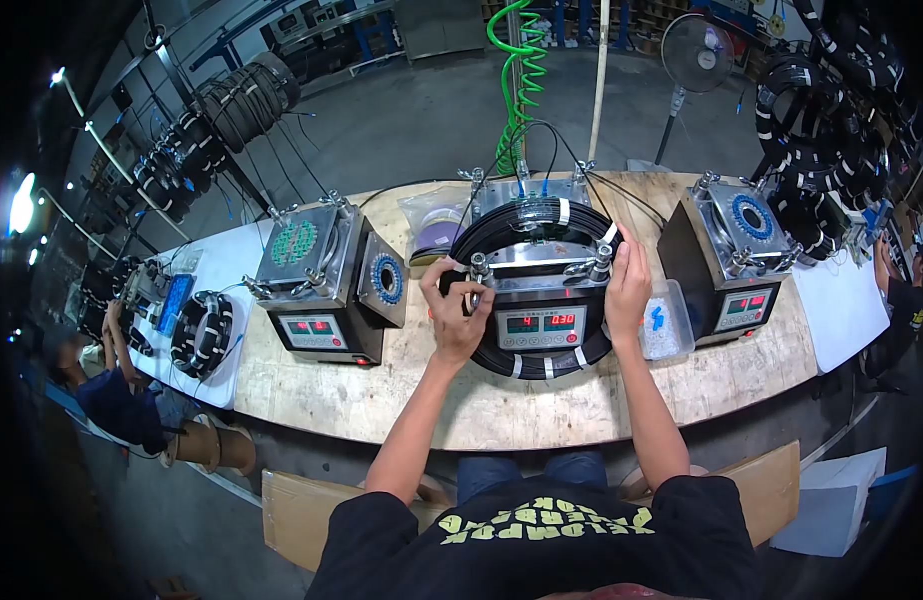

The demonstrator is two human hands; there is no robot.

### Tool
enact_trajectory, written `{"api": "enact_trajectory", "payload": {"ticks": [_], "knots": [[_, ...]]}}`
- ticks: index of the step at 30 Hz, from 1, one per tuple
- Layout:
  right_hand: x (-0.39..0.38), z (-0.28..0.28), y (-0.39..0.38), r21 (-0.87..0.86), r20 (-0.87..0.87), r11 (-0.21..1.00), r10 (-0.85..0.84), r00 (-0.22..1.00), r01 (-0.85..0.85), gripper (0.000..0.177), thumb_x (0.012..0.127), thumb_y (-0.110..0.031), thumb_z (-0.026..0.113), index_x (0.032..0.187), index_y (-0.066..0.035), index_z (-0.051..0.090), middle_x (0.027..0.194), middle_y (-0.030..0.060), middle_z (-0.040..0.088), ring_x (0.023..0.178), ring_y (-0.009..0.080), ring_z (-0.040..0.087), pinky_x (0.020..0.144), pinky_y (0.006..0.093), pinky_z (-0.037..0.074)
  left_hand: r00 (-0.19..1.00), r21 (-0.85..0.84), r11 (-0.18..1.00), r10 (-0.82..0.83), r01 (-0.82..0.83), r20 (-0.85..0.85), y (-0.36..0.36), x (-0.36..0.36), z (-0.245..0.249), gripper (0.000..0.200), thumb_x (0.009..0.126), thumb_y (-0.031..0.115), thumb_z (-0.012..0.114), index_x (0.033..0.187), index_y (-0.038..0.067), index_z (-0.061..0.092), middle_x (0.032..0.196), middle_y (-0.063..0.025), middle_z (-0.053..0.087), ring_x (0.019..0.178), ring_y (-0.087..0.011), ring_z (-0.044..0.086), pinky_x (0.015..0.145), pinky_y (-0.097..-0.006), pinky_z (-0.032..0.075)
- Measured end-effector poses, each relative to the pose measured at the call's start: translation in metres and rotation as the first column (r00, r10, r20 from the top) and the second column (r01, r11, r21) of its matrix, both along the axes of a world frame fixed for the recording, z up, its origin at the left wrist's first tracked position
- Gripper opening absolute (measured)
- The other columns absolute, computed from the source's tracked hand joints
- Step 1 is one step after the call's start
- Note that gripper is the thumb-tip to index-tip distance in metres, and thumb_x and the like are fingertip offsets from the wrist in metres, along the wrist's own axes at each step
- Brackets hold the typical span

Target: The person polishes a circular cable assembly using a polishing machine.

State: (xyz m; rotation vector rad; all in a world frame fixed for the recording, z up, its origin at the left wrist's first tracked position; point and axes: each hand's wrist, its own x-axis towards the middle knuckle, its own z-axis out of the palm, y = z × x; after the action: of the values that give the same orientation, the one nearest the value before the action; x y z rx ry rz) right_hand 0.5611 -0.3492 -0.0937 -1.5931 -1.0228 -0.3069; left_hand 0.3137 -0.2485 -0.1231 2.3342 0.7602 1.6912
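A thick coil of black cable (537, 213), bound with white tape bands, surrounds the display front of the middle machine (542, 325). My right hand (628, 288) grips the coil's right side, fingers stretched up along it. On the coil's left side is my left hand (458, 318), its fingers curled near a metal clamp knob (479, 262). What lies within those fingers is partly hidden, and I cannot make it out. Red digits glow on the machine's display panel (542, 323), between my hands. A second clamp knob (603, 255) stands close to my right fingers.
Similar machines flank the coil: one at left (322, 280), another at right (737, 250). A clear plastic box (667, 330) with small blue pieces sits beside my right wrist. A purple roll (440, 232) lies behind the coil. A co-worker (122, 390) is at the far left.
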Motion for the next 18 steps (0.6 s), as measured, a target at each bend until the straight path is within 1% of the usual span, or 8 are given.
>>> {"api": "enact_trajectory", "payload": {"ticks": [3, 4, 7, 8, 11, 12, 15, 18], "knots": [[0.002, 0.0, 0.0, 0.006, 0.011, 1.0, 0.007, 1.0, -0.007, 0.04, 0.114, -0.024, 0.04, 0.134, -0.002, 0.066, 0.12, 0.0197, 0.069, 0.11, 0.0381, 0.066, 0.095, 0.0443, 0.051, 0.99, 0.012, 1.0, -0.008, 0.006, 0.141, -0.002, 0.003, -0.008, 0.031, 0.097, 0.018, 0.075, 0.119, 0.004, 0.059, 0.133, -0.0177, 0.046, 0.127, -0.0356, 0.05, 0.108, -0.0468, 0.041], [0.002, 0.0, -0.001, 0.005, 0.012, 1.0, 0.011, 1.0, -0.011, 0.039, 0.114, -0.024, 0.041, 0.134, -0.002, 0.066, 0.12, 0.0199, 0.069, 0.111, 0.0382, 0.066, 0.095, 0.0442, 0.051, 0.968, -0.09, 0.995, -0.008, 0.032, 0.251, -0.002, 0.005, -0.01, 0.028, 0.1, 0.017, 0.072, 0.12, 0.003, 0.059, 0.132, -0.016, 0.046, 0.123, -0.0302, 0.052, 0.106, -0.0407, 0.043], [0.003, 0.0, -0.003, 0.013, 0.018, 1.0, 0.02, 1.0, -0.021, 0.039, 0.114, -0.024, 0.042, 0.134, -0.001, 0.066, 0.121, 0.0202, 0.07, 0.11, 0.0384, 0.066, 0.095, 0.0442, 0.051, 0.937, -0.209, 0.978, 0.061, 0.012, 0.343, -0.004, 0.005, -0.006, 0.029, 0.098, 0.018, 0.074, 0.12, 0.004, 0.061, 0.127, -0.0184, 0.05, 0.122, -0.0349, 0.052, 0.108, -0.0465, 0.041], [0.003, -0.001, -0.003, 0.017, 0.02, 1.0, 0.023, 1.0, -0.023, 0.039, 0.114, -0.024, 0.042, 0.134, -0.001, 0.066, 0.121, 0.0203, 0.07, 0.11, 0.0385, 0.066, 0.095, 0.0442, 0.051, 0.936, -0.124, 0.989, 0.115, -0.077, 0.334, -0.004, 0.006, -0.003, 0.026, 0.098, 0.02, 0.074, 0.115, 0.003, 0.064, 0.117, -0.0159, 0.055, 0.114, -0.0316, 0.054, 0.101, -0.0439, 0.042], [0.005, -0.003, -0.003, 0.018, 0.017, 0.999, 0.031, 0.999, -0.031, 0.039, 0.114, -0.024, 0.042, 0.133, -0.001, 0.066, 0.121, 0.0203, 0.07, 0.11, 0.0386, 0.067, 0.095, 0.044, 0.051, 0.953, -0.038, 0.957, 0.291, -0.288, 0.085, -0.012, -0.007, 0.003, 0.019, 0.099, 0.018, 0.072, 0.104, 0.002, 0.064, 0.101, -0.0111, 0.058, 0.089, -0.0243, 0.055, 0.083, -0.0344, 0.042], [0.005, -0.003, -0.003, 0.024, 0.018, 0.999, 0.031, 0.999, -0.031, 0.039, 0.114, -0.024, 0.042, 0.133, -0.001, 0.066, 0.121, 0.0204, 0.07, 0.11, 0.0386, 0.067, 0.095, 0.0439, 0.051, 0.954, -0.146, 0.947, 0.295, -0.286, 0.045, -0.016, -0.012, 0.003, 0.016, 0.098, 0.018, 0.072, 0.098, 0.002, 0.068, 0.087, -0.01, 0.06, 0.086, -0.0277, 0.056, 0.087, -0.0396, 0.043], [0.004, -0.002, -0.004, 0.035, 0.021, 0.999, 0.035, 0.999, -0.036, 0.039, 0.114, -0.024, 0.042, 0.133, 0.0, 0.066, 0.121, 0.0205, 0.07, 0.111, 0.0385, 0.067, 0.095, 0.0437, 0.051, 0.97, -0.311, 0.932, 0.227, -0.189, 0.091, -0.029, -0.012, 0.012, 0.015, 0.097, 0.016, 0.073, 0.102, 0.002, 0.069, 0.089, -0.0104, 0.062, 0.088, -0.029, 0.057, 0.09, -0.0434, 0.043], [0.005, 0.0, -0.003, 0.047, 0.028, 0.998, 0.044, 0.999, -0.045, 0.038, 0.114, -0.023, 0.042, 0.133, 0.0, 0.066, 0.121, 0.0203, 0.07, 0.111, 0.0381, 0.067, 0.096, 0.0435, 0.051, 0.973, -0.078, 0.976, 0.21, -0.203, 0.095, -0.03, -0.012, 0.036, 0.016, 0.094, 0.014, 0.075, 0.105, 0.003, 0.072, 0.086, -0.0083, 0.063, 0.089, -0.0268, 0.057, 0.085, -0.0414, 0.043]]}}
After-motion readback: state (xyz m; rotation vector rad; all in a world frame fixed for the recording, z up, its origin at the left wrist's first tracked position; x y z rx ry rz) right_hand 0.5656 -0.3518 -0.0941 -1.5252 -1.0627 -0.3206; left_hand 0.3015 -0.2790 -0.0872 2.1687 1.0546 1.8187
